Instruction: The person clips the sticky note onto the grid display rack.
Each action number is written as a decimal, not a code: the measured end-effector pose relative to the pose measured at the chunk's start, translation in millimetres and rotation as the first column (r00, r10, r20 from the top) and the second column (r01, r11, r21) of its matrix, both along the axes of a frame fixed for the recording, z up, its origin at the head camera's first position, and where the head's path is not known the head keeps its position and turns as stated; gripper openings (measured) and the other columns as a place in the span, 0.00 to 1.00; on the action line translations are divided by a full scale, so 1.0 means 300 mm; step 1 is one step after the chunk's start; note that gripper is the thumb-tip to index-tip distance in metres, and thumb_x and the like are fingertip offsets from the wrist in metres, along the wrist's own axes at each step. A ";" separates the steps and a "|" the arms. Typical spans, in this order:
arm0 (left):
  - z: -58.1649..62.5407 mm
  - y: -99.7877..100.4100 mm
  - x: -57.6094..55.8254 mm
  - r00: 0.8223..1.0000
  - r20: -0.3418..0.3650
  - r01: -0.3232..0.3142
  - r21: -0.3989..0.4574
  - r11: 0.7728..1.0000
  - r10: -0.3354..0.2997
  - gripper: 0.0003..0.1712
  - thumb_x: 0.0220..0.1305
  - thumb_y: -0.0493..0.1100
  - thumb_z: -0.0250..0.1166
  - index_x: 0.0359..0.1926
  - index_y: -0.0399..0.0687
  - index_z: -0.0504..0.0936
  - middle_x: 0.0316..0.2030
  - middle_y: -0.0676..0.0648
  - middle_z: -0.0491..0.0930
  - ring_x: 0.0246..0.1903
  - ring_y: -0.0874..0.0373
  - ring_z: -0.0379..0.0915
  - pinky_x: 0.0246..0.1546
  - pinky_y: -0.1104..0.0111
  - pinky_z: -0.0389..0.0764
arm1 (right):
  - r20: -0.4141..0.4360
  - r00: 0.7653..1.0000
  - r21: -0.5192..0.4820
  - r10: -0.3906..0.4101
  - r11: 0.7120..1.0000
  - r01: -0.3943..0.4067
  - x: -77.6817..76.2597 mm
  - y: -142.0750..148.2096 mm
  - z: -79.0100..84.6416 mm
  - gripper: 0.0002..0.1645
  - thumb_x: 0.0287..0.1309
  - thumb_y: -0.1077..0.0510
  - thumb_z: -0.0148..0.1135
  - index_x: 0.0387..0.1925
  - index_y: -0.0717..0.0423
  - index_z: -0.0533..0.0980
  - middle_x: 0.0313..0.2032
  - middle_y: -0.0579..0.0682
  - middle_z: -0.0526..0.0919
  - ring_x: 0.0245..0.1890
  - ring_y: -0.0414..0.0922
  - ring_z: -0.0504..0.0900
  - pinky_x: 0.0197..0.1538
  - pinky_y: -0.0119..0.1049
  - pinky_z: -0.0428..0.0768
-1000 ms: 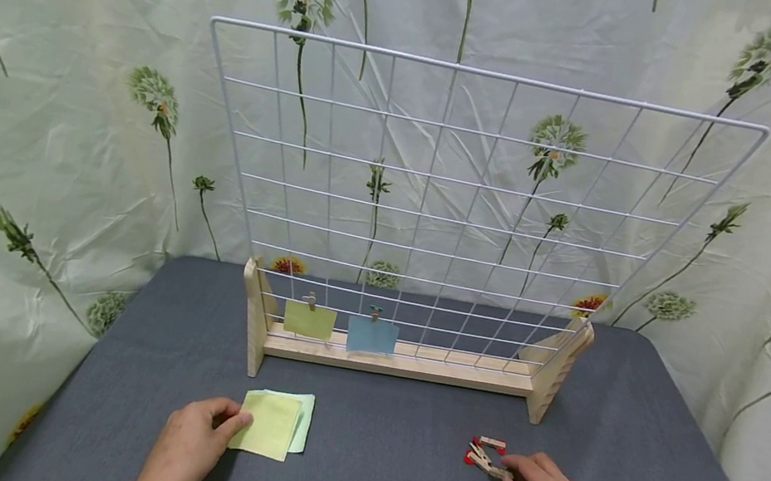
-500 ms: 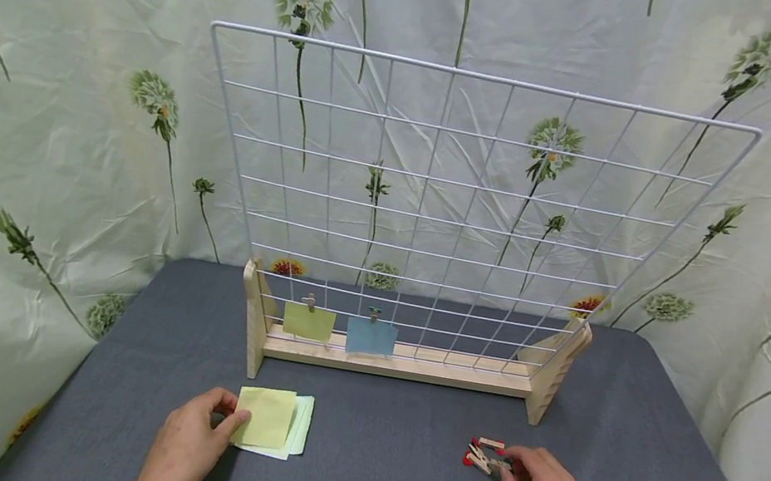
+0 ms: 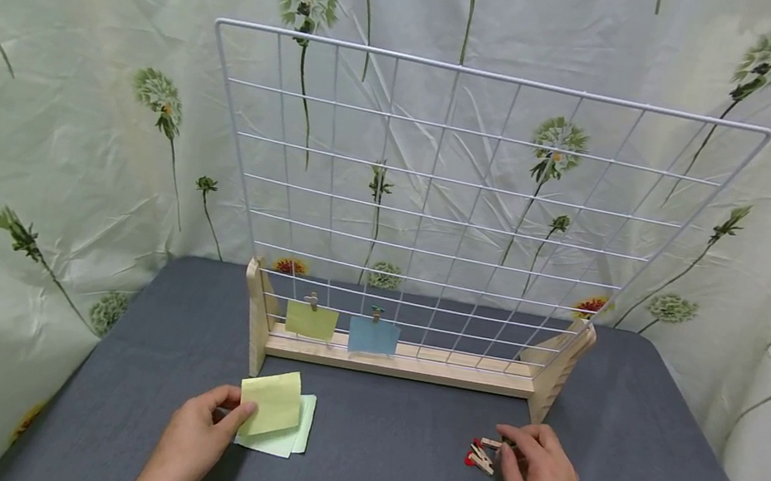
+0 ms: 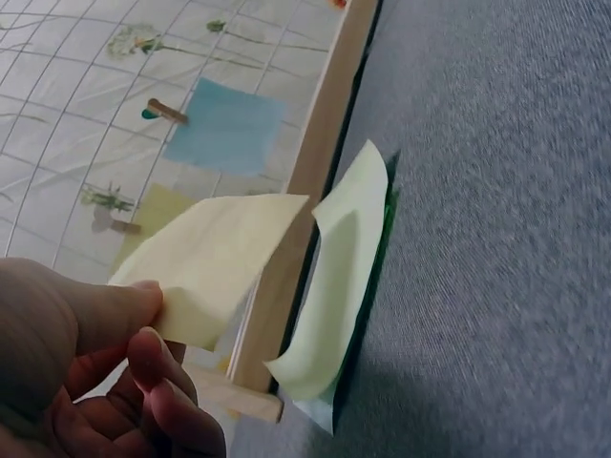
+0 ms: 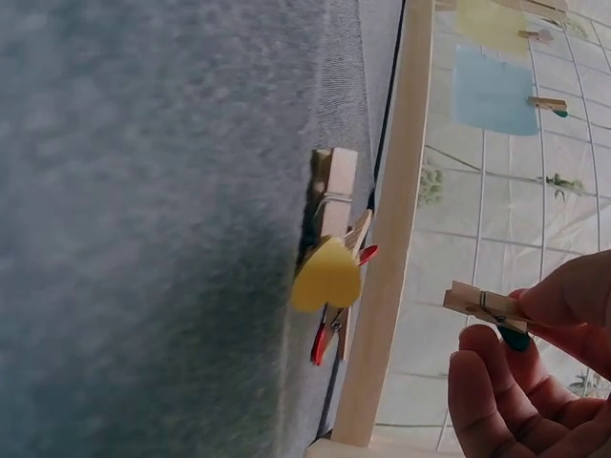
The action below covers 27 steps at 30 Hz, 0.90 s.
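- Grey surface [image 3: 396, 461] below.
- Lower left: left fingers [image 4: 119, 310] pinch a note [image 3: 272, 403], likely light, limp; hold its edge.
- Lower right: right fingers [image 5: 568, 291] pinch a peg [image 5: 466, 299], likely stiff, springy; hold its tail.

Left wrist view: hung yellow note [image 4: 158, 213] partly hidden; left hand [image 4: 72, 334] cropped.

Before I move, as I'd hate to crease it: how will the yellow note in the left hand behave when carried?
The yellow note looks light and probably floppy: its sheet bows in the left wrist view. The far side may sag, since the left hand pinches only one side. It would likely crease easily, looking paper-thin.
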State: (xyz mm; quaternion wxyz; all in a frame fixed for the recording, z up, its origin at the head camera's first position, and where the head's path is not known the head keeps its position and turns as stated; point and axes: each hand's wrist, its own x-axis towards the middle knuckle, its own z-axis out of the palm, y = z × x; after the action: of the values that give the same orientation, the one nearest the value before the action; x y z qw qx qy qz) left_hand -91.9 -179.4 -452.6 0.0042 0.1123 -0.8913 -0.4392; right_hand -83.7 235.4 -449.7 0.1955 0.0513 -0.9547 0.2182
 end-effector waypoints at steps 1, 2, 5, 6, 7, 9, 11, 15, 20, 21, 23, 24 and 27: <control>0.002 0.005 -0.002 1.000 0.000 0.000 0.012 1.000 0.000 0.09 0.67 0.45 0.69 0.43 0.44 0.86 0.36 0.48 0.86 0.28 0.63 0.75 0.28 0.71 0.72 | -0.012 1.000 0.006 0.003 1.000 -0.003 -0.004 -0.002 0.002 0.14 0.55 0.65 0.72 0.44 0.52 0.87 0.35 0.42 0.77 0.30 0.34 0.72 0.31 0.32 0.73; 0.003 0.012 -0.004 1.000 -0.004 0.004 0.015 1.000 -0.004 0.10 0.67 0.45 0.69 0.44 0.44 0.86 0.36 0.48 0.86 0.28 0.63 0.74 0.28 0.71 0.72 | -0.032 0.999 0.012 0.009 1.000 -0.008 -0.008 -0.004 0.004 0.14 0.55 0.66 0.73 0.44 0.52 0.87 0.35 0.43 0.77 0.30 0.34 0.73 0.31 0.33 0.74; 0.006 0.037 -0.014 1.000 -0.019 0.012 0.037 0.999 -0.011 0.11 0.65 0.44 0.71 0.44 0.43 0.86 0.35 0.49 0.85 0.29 0.63 0.73 0.28 0.72 0.72 | -0.100 0.995 0.032 0.031 0.999 -0.028 -0.021 -0.008 0.008 0.16 0.53 0.66 0.74 0.44 0.52 0.87 0.35 0.43 0.77 0.31 0.35 0.74 0.32 0.35 0.75; 0.006 0.046 -0.017 1.000 -0.026 0.015 0.046 0.999 -0.014 0.11 0.64 0.43 0.72 0.45 0.43 0.86 0.34 0.50 0.85 0.29 0.63 0.73 0.28 0.72 0.72 | -0.116 0.993 0.039 0.037 0.999 -0.033 -0.025 -0.009 0.009 0.16 0.52 0.66 0.75 0.44 0.52 0.87 0.35 0.43 0.77 0.31 0.34 0.74 0.32 0.35 0.75; 0.006 0.055 -0.021 0.999 -0.033 0.019 0.056 0.998 -0.017 0.12 0.63 0.43 0.73 0.45 0.43 0.86 0.33 0.50 0.85 0.29 0.63 0.73 0.28 0.73 0.72 | -0.132 0.990 0.044 0.048 0.998 -0.042 -0.029 -0.010 0.011 0.16 0.52 0.66 0.75 0.44 0.52 0.87 0.35 0.43 0.77 0.31 0.34 0.73 0.32 0.35 0.75; 0.005 0.073 -0.025 0.999 -0.049 0.024 0.079 0.997 -0.020 0.13 0.61 0.42 0.75 0.44 0.42 0.86 0.31 0.51 0.85 0.27 0.64 0.72 0.27 0.73 0.71 | -0.152 0.986 0.047 0.067 0.997 -0.061 -0.035 -0.012 0.015 0.17 0.52 0.66 0.75 0.45 0.52 0.87 0.35 0.42 0.78 0.31 0.34 0.74 0.32 0.35 0.75; 0.003 0.089 -0.029 0.998 -0.062 0.031 0.107 0.994 -0.025 0.13 0.59 0.41 0.76 0.43 0.42 0.85 0.29 0.51 0.85 0.26 0.65 0.72 0.26 0.73 0.72 | -0.162 0.983 0.047 0.084 0.996 -0.078 -0.040 -0.015 0.020 0.18 0.52 0.65 0.76 0.46 0.53 0.86 0.35 0.43 0.79 0.30 0.34 0.74 0.31 0.34 0.75; 0.000 0.118 -0.035 0.995 -0.088 0.049 0.135 0.990 -0.037 0.10 0.58 0.40 0.76 0.39 0.43 0.86 0.29 0.50 0.86 0.25 0.66 0.74 0.26 0.74 0.75 | -0.150 0.984 0.043 0.099 0.995 -0.093 -0.048 -0.022 0.031 0.19 0.52 0.64 0.76 0.47 0.54 0.85 0.35 0.44 0.82 0.30 0.37 0.78 0.30 0.33 0.75; 0.000 0.140 -0.041 0.989 -0.136 0.080 0.123 0.989 -0.063 0.06 0.58 0.39 0.76 0.34 0.45 0.86 0.28 0.51 0.85 0.25 0.68 0.75 0.27 0.74 0.75 | -0.144 0.983 0.055 0.110 0.993 -0.103 -0.058 -0.033 0.044 0.15 0.51 0.64 0.77 0.43 0.54 0.86 0.35 0.44 0.83 0.31 0.37 0.80 0.30 0.32 0.77; 0.001 0.144 -0.043 0.987 -0.143 0.088 0.123 0.989 -0.070 0.06 0.58 0.39 0.76 0.33 0.45 0.85 0.27 0.51 0.85 0.25 0.68 0.75 0.27 0.74 0.75 | -0.153 0.981 0.055 0.115 0.993 -0.108 -0.060 -0.035 0.047 0.15 0.51 0.65 0.77 0.42 0.53 0.86 0.35 0.43 0.83 0.30 0.36 0.80 0.30 0.32 0.77; 0.002 0.150 -0.046 0.985 -0.153 0.103 0.125 0.987 -0.083 0.05 0.59 0.39 0.75 0.32 0.46 0.85 0.26 0.52 0.84 0.25 0.69 0.75 0.26 0.74 0.75 | -0.182 0.974 0.051 0.135 0.990 -0.128 -0.067 -0.037 0.051 0.15 0.50 0.65 0.78 0.41 0.52 0.86 0.34 0.42 0.83 0.30 0.35 0.80 0.30 0.31 0.77; 0.004 0.153 -0.047 0.984 -0.156 0.109 0.125 0.986 -0.089 0.05 0.60 0.39 0.75 0.32 0.46 0.85 0.26 0.52 0.84 0.24 0.69 0.75 0.26 0.74 0.74 | -0.195 0.970 0.048 0.146 0.989 -0.139 -0.070 -0.038 0.053 0.16 0.49 0.66 0.78 0.41 0.52 0.86 0.34 0.42 0.83 0.30 0.34 0.80 0.30 0.30 0.77; 0.008 0.164 -0.053 0.982 -0.158 0.120 0.102 0.988 -0.103 0.05 0.61 0.40 0.74 0.31 0.47 0.85 0.25 0.53 0.83 0.24 0.68 0.72 0.25 0.74 0.73 | -0.221 0.961 0.040 0.164 0.986 -0.159 -0.079 -0.044 0.060 0.16 0.49 0.66 0.78 0.41 0.52 0.86 0.34 0.41 0.83 0.29 0.32 0.79 0.29 0.30 0.76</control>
State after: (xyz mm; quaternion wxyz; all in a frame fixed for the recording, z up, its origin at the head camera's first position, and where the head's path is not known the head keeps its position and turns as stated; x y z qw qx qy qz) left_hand -107.9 -130.2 -450.2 0.0414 0.0285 -0.8676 -0.4947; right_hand -107.4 222.1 -431.8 0.2827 0.1553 -0.9216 0.2158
